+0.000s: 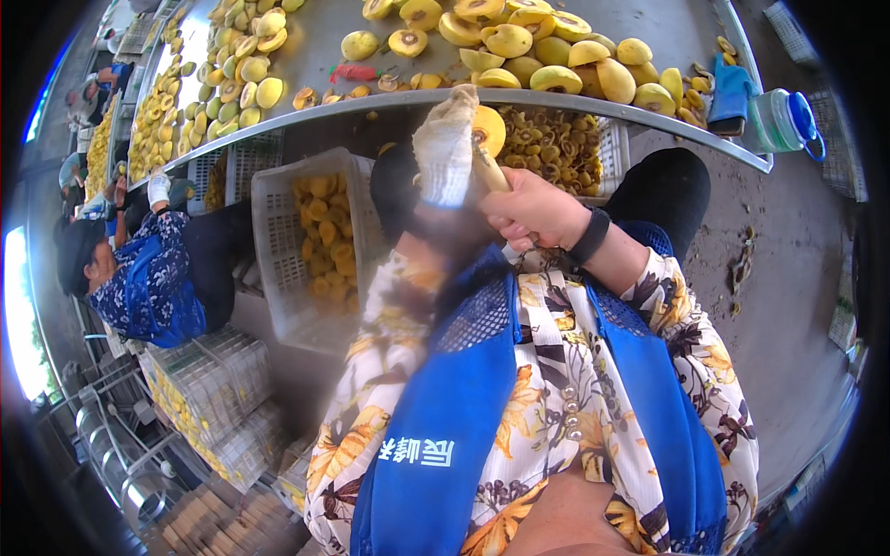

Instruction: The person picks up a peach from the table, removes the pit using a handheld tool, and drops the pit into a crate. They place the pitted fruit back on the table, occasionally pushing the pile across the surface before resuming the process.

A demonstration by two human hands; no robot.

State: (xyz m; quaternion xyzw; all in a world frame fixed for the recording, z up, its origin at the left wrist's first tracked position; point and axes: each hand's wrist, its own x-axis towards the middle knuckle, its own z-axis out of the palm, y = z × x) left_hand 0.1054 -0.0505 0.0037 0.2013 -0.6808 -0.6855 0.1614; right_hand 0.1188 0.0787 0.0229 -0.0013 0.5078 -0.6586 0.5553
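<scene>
My left hand (446,149) wears a white knitted glove, soiled at the fingers, and holds a halved yellow fruit (489,131) with a brown centre. Bare, my right hand (532,208) is closed round the pale handle of a hand tool (492,170), whose working end meets the cut fruit. Both hands are close together, just off the near rim of a metal table (389,101). Beyond them, halved yellow fruits (507,40) are heaped on the tabletop. Below the fruit, a white crate (613,156) holds many small brown and yellow fruit pieces (549,149).
A white plastic crate (306,250) of yellow halves stands left of my legs. A red-wrapped item (354,73) lies on the table. At the right corner are a blue cloth (731,90) and a clear jar (772,121). A co-worker (146,278) sits at the left, near stacked crates (208,389).
</scene>
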